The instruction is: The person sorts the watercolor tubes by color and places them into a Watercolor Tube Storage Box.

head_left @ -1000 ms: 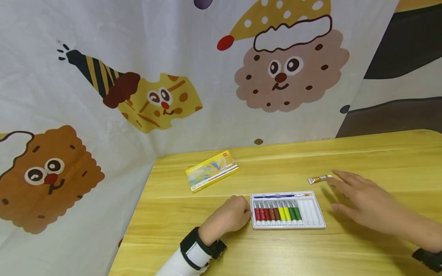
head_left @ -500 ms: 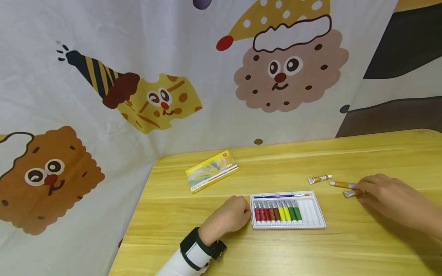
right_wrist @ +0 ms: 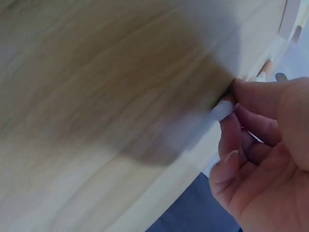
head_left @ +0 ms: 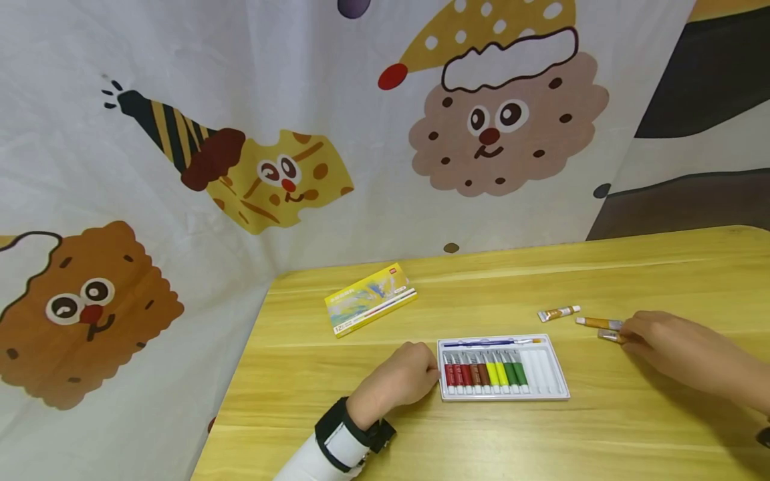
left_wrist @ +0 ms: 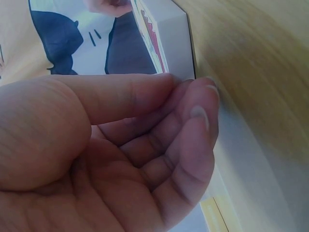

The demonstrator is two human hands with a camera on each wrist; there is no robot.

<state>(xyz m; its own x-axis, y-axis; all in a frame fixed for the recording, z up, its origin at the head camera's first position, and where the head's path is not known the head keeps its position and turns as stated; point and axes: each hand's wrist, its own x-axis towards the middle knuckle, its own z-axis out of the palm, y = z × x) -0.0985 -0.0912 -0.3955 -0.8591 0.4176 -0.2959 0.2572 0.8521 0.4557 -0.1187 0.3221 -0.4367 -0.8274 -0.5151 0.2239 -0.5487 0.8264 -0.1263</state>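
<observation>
A white plastic tray (head_left: 546, 374) of paint tubes lies on the table, with red, brown, yellow and green tubes in its slots and bare slots at its right. My left hand (head_left: 398, 375) pinches the tray's left edge between thumb and forefinger. Off to the right, my right hand (head_left: 670, 344) pinches an ochre paint tube (head_left: 611, 337) low over the wood; its white cap (right_wrist: 223, 110) shows at the fingertips in the right wrist view. Just behind lies another ochre tube (head_left: 600, 323), its crimped end at my fingers. A third ochre tube (head_left: 559, 313) lies farther left.
A thin blue paintbrush (head_left: 481, 343) lies in the tray's back groove. The yellow paint box (head_left: 370, 300) sits behind and left of the tray. A cartoon-printed cloth (head_left: 373, 220) hangs along the table's (head_left: 481, 441) back edge.
My right hand has moved right from beside the leftmost loose tube, uncovering two more ochre tubes, and now pinches the nearer one. My left hand and the tray have stayed put.
</observation>
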